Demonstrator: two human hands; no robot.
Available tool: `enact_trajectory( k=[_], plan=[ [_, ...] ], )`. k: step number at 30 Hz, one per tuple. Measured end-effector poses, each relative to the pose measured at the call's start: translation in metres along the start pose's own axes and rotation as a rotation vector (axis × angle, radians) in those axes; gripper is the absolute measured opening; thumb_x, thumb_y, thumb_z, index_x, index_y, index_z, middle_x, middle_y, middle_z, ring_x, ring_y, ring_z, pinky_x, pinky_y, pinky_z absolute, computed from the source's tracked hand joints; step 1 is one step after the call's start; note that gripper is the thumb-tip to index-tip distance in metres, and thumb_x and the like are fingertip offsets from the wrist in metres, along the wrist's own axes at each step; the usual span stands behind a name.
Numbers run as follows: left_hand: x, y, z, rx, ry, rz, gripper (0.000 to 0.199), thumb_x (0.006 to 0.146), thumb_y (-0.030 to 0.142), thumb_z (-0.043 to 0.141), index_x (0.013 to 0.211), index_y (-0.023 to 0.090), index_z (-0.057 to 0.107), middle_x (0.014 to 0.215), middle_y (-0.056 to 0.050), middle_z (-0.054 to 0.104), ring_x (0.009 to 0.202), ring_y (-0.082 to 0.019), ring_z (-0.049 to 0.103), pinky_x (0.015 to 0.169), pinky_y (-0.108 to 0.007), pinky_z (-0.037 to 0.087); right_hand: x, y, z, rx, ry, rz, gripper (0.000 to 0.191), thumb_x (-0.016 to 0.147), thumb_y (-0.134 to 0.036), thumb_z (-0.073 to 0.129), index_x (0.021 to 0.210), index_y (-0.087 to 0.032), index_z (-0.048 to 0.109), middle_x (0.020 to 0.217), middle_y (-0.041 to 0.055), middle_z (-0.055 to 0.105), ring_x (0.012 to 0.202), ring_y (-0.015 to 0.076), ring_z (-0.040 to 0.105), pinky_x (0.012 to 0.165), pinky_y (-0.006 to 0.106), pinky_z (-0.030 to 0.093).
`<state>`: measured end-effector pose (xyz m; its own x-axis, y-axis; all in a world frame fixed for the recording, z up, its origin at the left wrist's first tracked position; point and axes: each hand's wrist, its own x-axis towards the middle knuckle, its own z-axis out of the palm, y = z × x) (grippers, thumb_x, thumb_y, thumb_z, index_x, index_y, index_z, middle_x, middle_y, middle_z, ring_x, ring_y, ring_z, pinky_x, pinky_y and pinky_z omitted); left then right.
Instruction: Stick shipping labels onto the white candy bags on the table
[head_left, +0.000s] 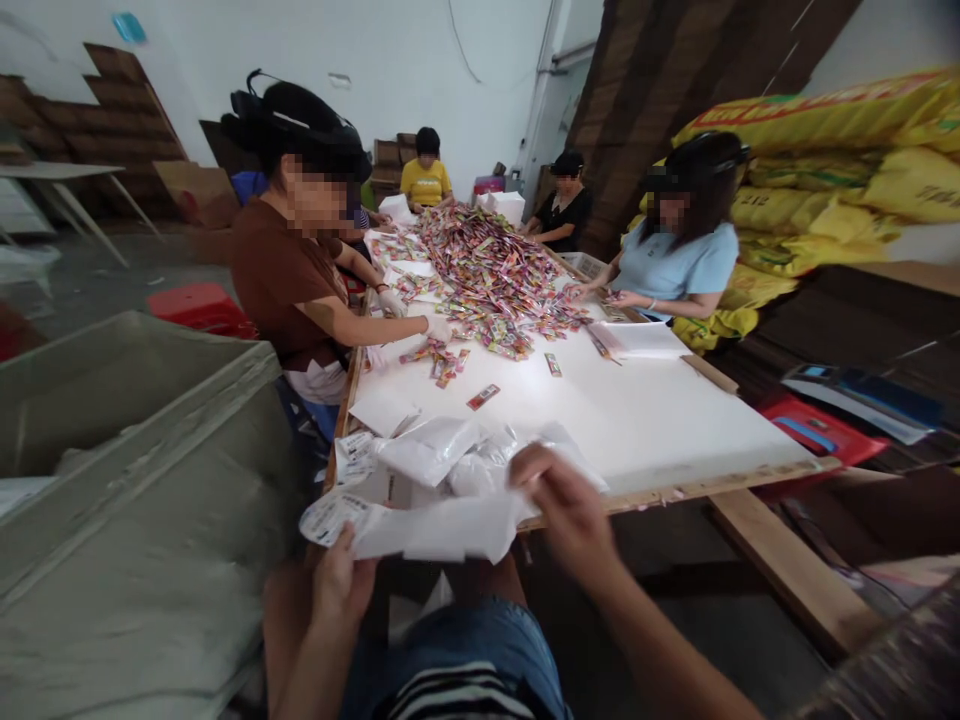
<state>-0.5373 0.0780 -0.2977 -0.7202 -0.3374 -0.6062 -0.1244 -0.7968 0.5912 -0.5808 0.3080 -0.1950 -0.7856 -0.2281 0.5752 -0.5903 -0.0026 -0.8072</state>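
My left hand (342, 580) grips the lower left end of a white plastic bag (442, 528) with a printed label, held just off the near table edge. At the bag's upper right end is my right hand (559, 495), blurred, its fingers pinched together; what they hold, if anything, is too smeared to name. Behind the bag lie more white bags (431, 448), some looking filled, on the near left of the white table (675, 420). Two small packets, one of them a dark red packet (483, 397), lie apart from the large heap of colourful packets (495, 265).
Several people sit or stand around the table, among them a person in brown (281, 270) at the left and one in light blue (679, 265) at the right. A large grey-green bin (172, 500) stands left. Yellow sacks (817, 200) are stacked right.
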Motion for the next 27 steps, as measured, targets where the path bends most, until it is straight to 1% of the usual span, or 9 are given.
enact_trajectory(
  k=[3,5,8,12,16,18,20,23,27],
  plan=[
    [0.001,0.012,-0.012,0.017,0.055,0.087,0.054,0.090,0.014,0.035,0.143,0.016,0.027,0.071,-0.003,0.074,0.082,-0.017,0.070,0.079,-0.026,0.055,0.027,-0.007,-0.038,0.167,0.417,0.045,0.017,0.087,-0.036,0.056,0.082,-0.021,0.050,0.076,-0.0013,0.047,0.067,0.0113,0.046,0.062,0.023,0.037],
    [-0.003,0.016,-0.016,0.046,0.049,0.071,0.050,0.090,0.017,0.037,0.139,0.009,0.035,0.072,-0.008,0.074,0.086,-0.021,0.070,0.082,-0.032,0.055,0.036,-0.003,-0.052,0.207,0.446,0.061,0.021,0.082,-0.037,0.062,0.079,-0.020,0.050,0.076,-0.0018,0.045,0.066,0.0103,0.044,0.061,0.022,0.036],
    [-0.007,0.013,-0.015,0.071,0.042,0.044,0.047,0.089,0.019,0.039,0.135,0.006,0.042,0.076,-0.012,0.074,0.087,-0.025,0.069,0.085,-0.040,0.055,0.039,0.022,-0.055,0.135,0.288,0.142,0.022,0.081,-0.037,0.062,0.077,-0.020,0.049,0.073,-0.0019,0.045,0.064,0.0101,0.043,0.058,0.022,0.035],
    [-0.007,0.004,-0.014,0.073,-0.018,0.047,0.047,0.087,0.017,0.046,0.134,0.014,0.044,0.086,-0.012,0.074,0.093,-0.025,0.068,0.087,-0.042,0.054,0.024,0.091,-0.037,-0.265,0.013,0.304,0.023,0.081,-0.041,0.058,0.079,-0.020,0.050,0.065,-0.0028,0.047,0.058,0.0116,0.043,0.055,0.024,0.037],
    [-0.005,0.002,-0.019,0.092,-0.026,0.103,0.050,0.085,0.018,0.050,0.135,0.020,0.043,0.091,-0.011,0.074,0.098,-0.025,0.066,0.089,-0.044,0.053,-0.009,0.145,-0.019,-0.781,-0.090,0.117,0.032,0.083,-0.037,0.055,0.107,-0.015,0.057,0.105,0.0122,0.059,0.099,0.0247,0.053,0.087,0.043,0.043],
    [-0.003,0.002,-0.021,0.098,-0.012,0.100,0.049,0.085,0.019,0.050,0.134,0.020,0.044,0.096,-0.013,0.073,0.100,-0.026,0.066,0.088,-0.046,0.052,-0.026,0.153,-0.014,-0.876,-0.124,-0.021,0.037,0.089,-0.031,0.049,0.123,-0.017,0.052,0.126,0.0151,0.052,0.118,0.0265,0.045,0.098,0.048,0.036],
    [-0.002,0.001,-0.021,0.114,0.014,0.099,0.048,0.086,0.019,0.048,0.134,0.017,0.045,0.098,-0.014,0.073,0.101,-0.027,0.065,0.088,-0.046,0.053,-0.038,0.153,-0.011,-0.865,-0.294,-0.133,0.039,0.092,-0.029,0.045,0.129,-0.020,0.049,0.133,0.0119,0.050,0.125,0.0237,0.042,0.104,0.047,0.032],
    [-0.001,-0.003,-0.018,0.128,0.033,0.106,0.050,0.085,0.016,0.050,0.134,0.021,0.044,0.104,-0.012,0.072,0.102,-0.025,0.065,0.089,-0.044,0.052,-0.047,0.152,-0.007,-0.863,-0.522,-0.184,0.060,0.085,-0.050,0.052,0.137,-0.021,0.043,0.139,0.0111,0.046,0.132,0.0263,0.035,0.109,0.048,0.026],
    [-0.004,-0.004,-0.009,0.130,0.012,0.111,0.049,0.084,0.018,0.054,0.131,0.027,0.047,0.114,-0.008,0.068,0.104,-0.022,0.064,0.091,-0.039,0.052,-0.050,0.157,-0.003,-0.989,-0.487,-0.104,0.084,0.074,-0.067,0.055,0.141,-0.019,0.038,0.146,0.0132,0.035,0.135,0.0323,0.027,0.110,0.052,0.020]
  ],
)
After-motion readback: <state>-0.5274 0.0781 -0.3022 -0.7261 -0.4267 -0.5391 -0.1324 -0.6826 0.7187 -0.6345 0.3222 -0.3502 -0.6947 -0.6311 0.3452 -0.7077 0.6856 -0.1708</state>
